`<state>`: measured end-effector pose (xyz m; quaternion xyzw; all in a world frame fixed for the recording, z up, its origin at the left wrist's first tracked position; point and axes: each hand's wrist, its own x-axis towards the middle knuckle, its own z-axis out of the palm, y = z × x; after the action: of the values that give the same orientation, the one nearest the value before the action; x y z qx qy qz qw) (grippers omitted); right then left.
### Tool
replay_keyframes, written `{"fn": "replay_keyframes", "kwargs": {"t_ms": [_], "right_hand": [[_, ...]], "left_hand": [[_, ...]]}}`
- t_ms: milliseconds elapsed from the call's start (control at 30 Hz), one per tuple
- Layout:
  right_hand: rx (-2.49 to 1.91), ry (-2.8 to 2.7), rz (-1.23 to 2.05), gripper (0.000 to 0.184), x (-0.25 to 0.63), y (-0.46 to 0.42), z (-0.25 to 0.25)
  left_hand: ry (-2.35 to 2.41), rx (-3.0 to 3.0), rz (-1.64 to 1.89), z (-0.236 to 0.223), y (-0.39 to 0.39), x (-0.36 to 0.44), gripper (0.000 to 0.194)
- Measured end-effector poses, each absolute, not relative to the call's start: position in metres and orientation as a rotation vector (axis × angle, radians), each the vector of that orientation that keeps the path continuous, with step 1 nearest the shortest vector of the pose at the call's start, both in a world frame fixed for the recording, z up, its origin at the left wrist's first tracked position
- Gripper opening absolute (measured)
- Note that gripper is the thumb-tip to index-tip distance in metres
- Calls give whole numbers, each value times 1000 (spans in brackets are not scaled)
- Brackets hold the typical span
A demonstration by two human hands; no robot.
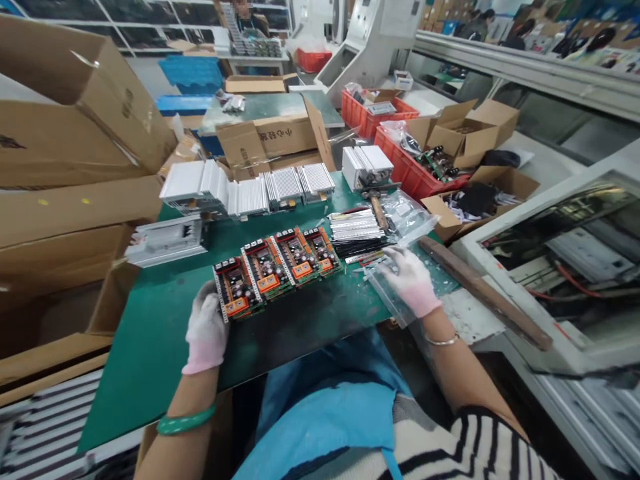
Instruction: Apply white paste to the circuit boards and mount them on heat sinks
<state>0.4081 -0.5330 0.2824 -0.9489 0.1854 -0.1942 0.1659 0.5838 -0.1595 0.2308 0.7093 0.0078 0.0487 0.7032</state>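
Several orange-and-black circuit boards (277, 267) lie in a slanted row on the green work mat (150, 380). My left hand (207, 327), in a white glove with a pink cuff, grips the near end of the row. My right hand (410, 280), gloved the same way, rests on a clear plastic bag (387, 293) and holds it to the mat. A stack of thin metal strips (356, 232) lies just beyond that hand. Finned aluminium heat sinks (250, 193) stand in a row behind the boards.
Large cardboard boxes (75, 147) crowd the left side. Red plastic crates (415, 163) with parts stand at the back right. A long wooden strip (485, 293) lies across the right table edge. A person (247, 23) works at a far bench.
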Motion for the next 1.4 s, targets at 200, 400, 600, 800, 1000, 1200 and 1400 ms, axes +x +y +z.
{"fn": "replay_keyframes", "kwargs": {"t_ms": [200, 400, 600, 800, 1000, 1200, 1400], "right_hand": [[-2688, 1289, -193, 54, 341, -570, 268], [-2643, 1337, -15, 55, 341, -575, 270], [-2574, 1181, 104, 50, 345, -595, 273], [-2552, 1181, 230, 49, 353, -603, 277], [-2631, 1381, 231, 54, 351, -584, 283], [-2539, 1669, -275, 49, 340, -574, 294], [-2067, 885, -801, 34, 370, -514, 289]], "left_hand": [[112, 1558, 160, 228, -163, 576, 47], [52, 1758, 174, 234, -166, 569, 41], [-60, 2055, 189, 231, -158, 557, 49], [-244, 2087, 170, 232, -155, 554, 53], [-212, 2154, 208, 229, -157, 553, 50], [-233, 2276, 215, 236, -159, 545, 49], [-214, 2330, 154, 242, -160, 541, 47]]}}
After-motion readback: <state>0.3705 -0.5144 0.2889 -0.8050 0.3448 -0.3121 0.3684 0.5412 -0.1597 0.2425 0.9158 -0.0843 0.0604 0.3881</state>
